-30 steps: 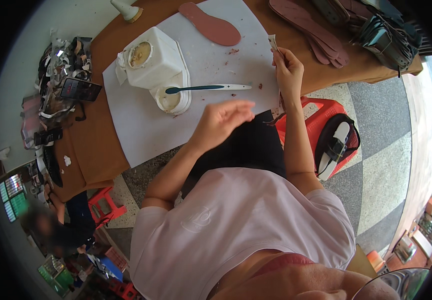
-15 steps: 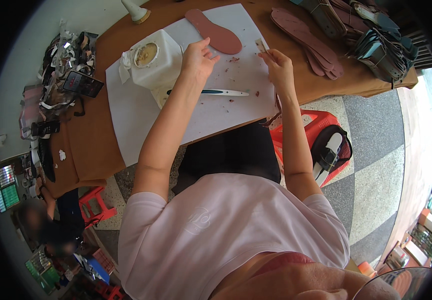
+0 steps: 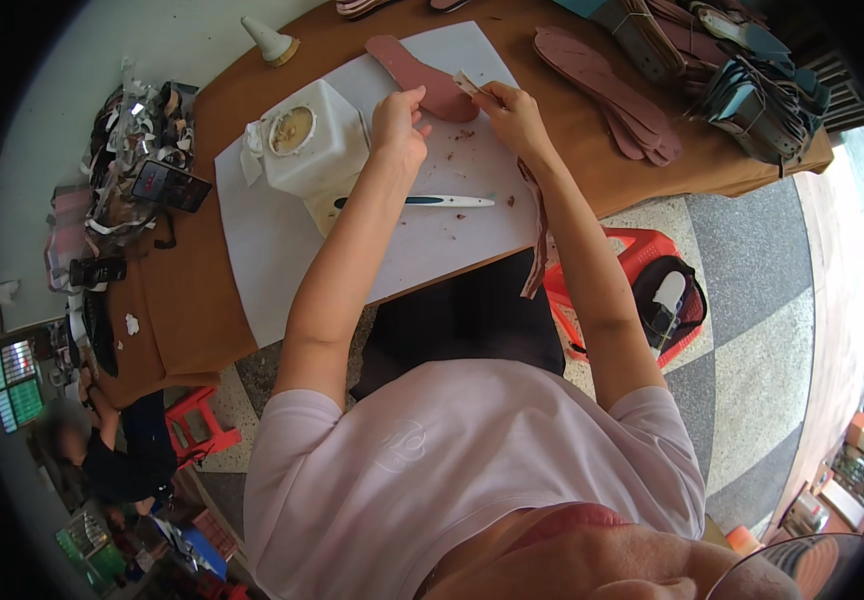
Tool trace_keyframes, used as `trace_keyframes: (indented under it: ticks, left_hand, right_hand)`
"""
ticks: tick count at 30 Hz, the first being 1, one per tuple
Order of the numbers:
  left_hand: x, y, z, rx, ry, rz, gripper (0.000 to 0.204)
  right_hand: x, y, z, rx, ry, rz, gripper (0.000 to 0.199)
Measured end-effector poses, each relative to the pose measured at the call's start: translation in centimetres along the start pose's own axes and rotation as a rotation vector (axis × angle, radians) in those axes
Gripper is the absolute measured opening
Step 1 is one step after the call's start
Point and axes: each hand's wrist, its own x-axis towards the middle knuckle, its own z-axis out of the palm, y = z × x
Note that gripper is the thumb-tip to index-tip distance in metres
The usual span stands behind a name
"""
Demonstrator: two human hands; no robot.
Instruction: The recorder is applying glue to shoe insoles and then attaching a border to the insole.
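Over white sheet (image 3: 282, 250), both hands' fingers (image 3: 414, 98) pinching insole (image 3: 422, 75)

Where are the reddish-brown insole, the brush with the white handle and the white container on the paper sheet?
reddish-brown insole (image 3: 414, 68): head view, on the bare middle of its flat face.
brush (image 3: 447, 201): head view, on the white handle.
white container (image 3: 324, 158): head view, on its side wall, below the round opening.

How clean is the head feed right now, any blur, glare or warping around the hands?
Head view: the left hand and right hand on the reddish-brown shoe insole look sharp, in soft even daylight; no glare on the white paper sheet; fisheye bends the brown wooden table edge, corners go black, and the far lower-left is blurred.
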Motion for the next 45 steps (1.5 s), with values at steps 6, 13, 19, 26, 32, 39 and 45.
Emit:
trace_keyframes:
  ticks: [6, 13, 19, 26, 32, 39, 45]
  left_hand:
    - [1.6, 0.2, 0.9, 0.085, -0.105, 0.051, 0.019]
    - [2.1, 0.1, 2.3, 0.072, -0.106, 0.042, 0.012]
    - [2.1, -0.5, 2.3, -0.015, -0.033, 0.185, 0.009]
    - [-5.4, 2.1, 0.9, -0.083, -0.301, 0.391, 0.012]
    - [-11.6, -0.1, -3.1, -0.114, -0.496, 0.279, 0.018]
    - [-14.3, -4.9, -7.7, -0.139, -0.543, 0.090, 0.016]
    - [-15.0, -4.4, -10.5, 0.106, -0.705, 0.032, 0.011]
  right_hand:
    - [0.0, -0.4, -0.5, 0.038, 0.004, 0.019, 0.017]
    - [-0.2, -0.8, -0.6, 0.084, -0.052, 0.130, 0.017]
    - [0.0, -0.1, -1.2, 0.388, -0.108, 0.148, 0.016]
    - [0.7, 1.1, -3.3, 0.828, -0.042, 0.190, 0.013]
    - [0.4, 1.3, -3.1, 0.704, 0.044, 0.190, 0.010]
    - [0.3, 1.2, -2.5, 0.566, 0.035, -0.075, 0.011]
    - [1.5, 2.5, -4.3, 0.457, 0.038, 0.084, 0.012]
